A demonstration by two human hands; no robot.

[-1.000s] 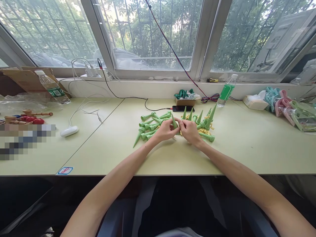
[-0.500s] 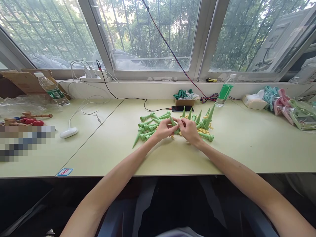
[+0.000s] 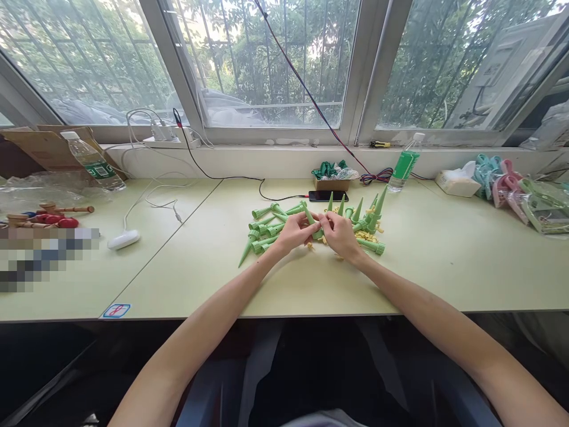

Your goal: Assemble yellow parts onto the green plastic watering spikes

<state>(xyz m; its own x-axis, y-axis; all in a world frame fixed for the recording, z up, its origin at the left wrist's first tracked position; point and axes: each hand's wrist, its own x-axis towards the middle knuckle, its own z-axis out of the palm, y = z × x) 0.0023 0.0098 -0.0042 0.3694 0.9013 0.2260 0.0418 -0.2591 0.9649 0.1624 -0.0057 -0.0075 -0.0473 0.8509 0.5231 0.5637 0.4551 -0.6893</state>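
My left hand (image 3: 292, 233) is closed around a green plastic plant watering spike (image 3: 308, 214), its pointed end tilted up and to the left. Against the spike's wider end, the fingers of my right hand (image 3: 341, 236) are pinched together; whatever they hold is hidden. Left of my hands lies a pile of green spikes (image 3: 262, 226), mostly on their sides. To the right, several more spikes (image 3: 377, 214) stand point up or lie down. Small yellow pieces (image 3: 365, 236) are scattered among them, and one lies below my fingers.
Behind the spikes lies a black phone (image 3: 329, 196) on a cable, with a small cardboard box (image 3: 331, 184) beyond it. Water bottles (image 3: 403, 163) stand at both sides. Wooden toys (image 3: 57, 214) and a white corded device (image 3: 123, 239) are left, a tissue box (image 3: 457, 181) right.
Both hands stay in nearly the same place. The fingers have shifted slightly around the held spike, and more of its wider end now shows.
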